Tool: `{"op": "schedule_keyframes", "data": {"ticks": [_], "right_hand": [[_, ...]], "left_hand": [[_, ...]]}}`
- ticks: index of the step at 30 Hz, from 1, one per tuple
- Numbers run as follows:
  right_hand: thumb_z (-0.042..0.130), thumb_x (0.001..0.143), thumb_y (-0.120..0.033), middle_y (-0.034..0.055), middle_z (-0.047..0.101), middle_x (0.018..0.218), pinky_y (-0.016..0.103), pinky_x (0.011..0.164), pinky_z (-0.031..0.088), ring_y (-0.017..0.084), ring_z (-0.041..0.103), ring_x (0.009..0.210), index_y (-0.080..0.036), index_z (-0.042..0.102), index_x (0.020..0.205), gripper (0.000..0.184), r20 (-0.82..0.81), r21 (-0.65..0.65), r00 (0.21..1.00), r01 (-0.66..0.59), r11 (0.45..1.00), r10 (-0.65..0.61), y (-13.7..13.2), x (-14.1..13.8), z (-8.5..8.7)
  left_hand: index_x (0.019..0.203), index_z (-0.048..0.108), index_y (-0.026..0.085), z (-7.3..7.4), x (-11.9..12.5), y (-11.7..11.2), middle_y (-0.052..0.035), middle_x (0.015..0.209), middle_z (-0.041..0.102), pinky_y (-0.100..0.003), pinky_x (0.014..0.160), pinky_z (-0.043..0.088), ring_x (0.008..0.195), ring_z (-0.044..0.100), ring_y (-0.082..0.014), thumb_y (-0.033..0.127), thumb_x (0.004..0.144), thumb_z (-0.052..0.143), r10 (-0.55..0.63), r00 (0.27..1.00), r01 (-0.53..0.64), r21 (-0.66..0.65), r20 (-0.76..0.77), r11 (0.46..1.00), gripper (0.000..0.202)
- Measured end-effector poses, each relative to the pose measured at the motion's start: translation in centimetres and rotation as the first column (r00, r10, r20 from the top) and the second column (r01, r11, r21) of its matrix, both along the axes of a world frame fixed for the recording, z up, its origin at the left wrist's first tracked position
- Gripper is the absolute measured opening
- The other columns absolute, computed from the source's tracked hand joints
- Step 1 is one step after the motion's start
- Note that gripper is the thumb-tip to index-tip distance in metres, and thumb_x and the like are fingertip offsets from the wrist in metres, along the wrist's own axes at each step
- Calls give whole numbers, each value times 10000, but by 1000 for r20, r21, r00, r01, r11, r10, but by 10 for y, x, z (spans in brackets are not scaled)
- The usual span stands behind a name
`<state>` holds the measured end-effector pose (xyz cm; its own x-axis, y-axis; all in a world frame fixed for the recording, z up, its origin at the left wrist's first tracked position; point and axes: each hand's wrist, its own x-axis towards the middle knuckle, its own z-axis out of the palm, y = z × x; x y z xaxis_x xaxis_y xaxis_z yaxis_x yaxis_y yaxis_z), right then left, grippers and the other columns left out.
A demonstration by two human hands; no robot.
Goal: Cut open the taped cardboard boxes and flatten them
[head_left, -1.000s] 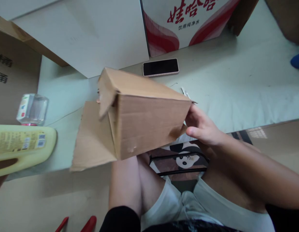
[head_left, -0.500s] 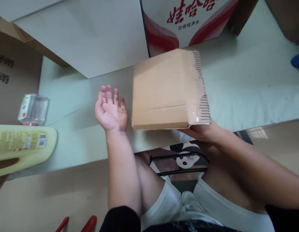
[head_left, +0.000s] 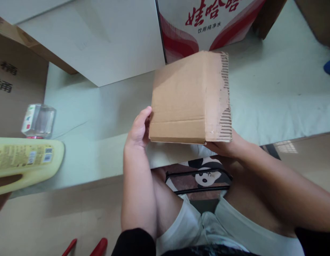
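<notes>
A brown cardboard box [head_left: 179, 99] is held up in front of me, above the near part of the covered table. Along its right side runs a torn strip with bare corrugation. My left hand [head_left: 139, 128] grips the box's left edge, thumb on the near face and the other fingers behind it, mostly hidden. From underneath, at the lower right corner, my right hand [head_left: 225, 145] supports the box; its fingers are largely covered by the cardboard.
The table cover [head_left: 108, 110] is pale green. A white carton [head_left: 95, 42] and a red-and-white water carton [head_left: 207, 28] stand behind the box. At left are a clear plastic container [head_left: 39, 119] and a yellow bottle [head_left: 28, 163]. Something blue [head_left: 329, 67] is at far right.
My left hand was open, palm up, beside the box; it has moved right and taken hold of the left edge. The box has turned slightly and shifted a little right.
</notes>
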<state>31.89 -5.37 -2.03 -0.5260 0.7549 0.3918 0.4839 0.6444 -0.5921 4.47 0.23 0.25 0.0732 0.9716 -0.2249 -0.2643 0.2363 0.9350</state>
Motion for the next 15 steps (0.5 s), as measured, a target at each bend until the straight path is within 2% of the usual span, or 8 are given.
{"op": "schedule_keyframes", "data": {"ticks": [2,4,6,9,12,15], "right_hand": [[620,945,-449,82,714,906,492,903,596,285,677,947,-265,676,901,197,-5,-48,1000,-4,999,4,-1,-1,3],[701,889,-477,89,722,947,535,964,582,322,676,1036,-275,690,954,212,-41,-85,997,64,994,-67,-2,-5,8],[756,845,-500,99,717,975,565,1015,562,357,659,1128,-276,696,1019,290,-104,-127,976,179,976,-192,-2,-8,15],[815,788,-543,121,695,976,585,1039,538,397,625,1193,-256,687,1028,396,-155,-223,890,391,893,-428,0,-10,21],[835,755,-585,115,678,986,548,941,568,362,642,1067,-242,651,1016,469,-148,-253,804,532,808,-576,3,-8,22],[789,804,-579,65,664,914,472,806,585,263,635,841,-245,622,1005,424,-161,-297,777,550,780,-609,5,-7,23]], "left_hand": [[818,705,205,4,-2,-1,-130,971,776,-437,900,616,1152,714,-367,580,700,797,6,1000,-6,-8,28,1000,404],[910,716,229,10,-5,-2,-104,1032,772,-443,965,598,1220,685,-352,563,712,788,87,995,-91,60,57,994,395],[1002,699,253,16,-5,-5,-85,1138,749,-440,1046,563,1315,630,-330,551,732,774,186,979,-198,174,79,965,409],[1028,665,278,22,-1,-8,-65,1300,696,-432,1140,503,1414,548,-307,563,759,740,246,965,-262,263,93,928,399],[1031,661,307,23,7,-8,-40,1354,677,-431,1161,489,1408,552,-291,570,797,702,240,963,-266,265,125,927,354],[1073,662,325,18,12,-6,-27,1368,671,-415,1173,478,1404,559,-267,604,852,658,239,963,-266,268,128,926,356]]}}
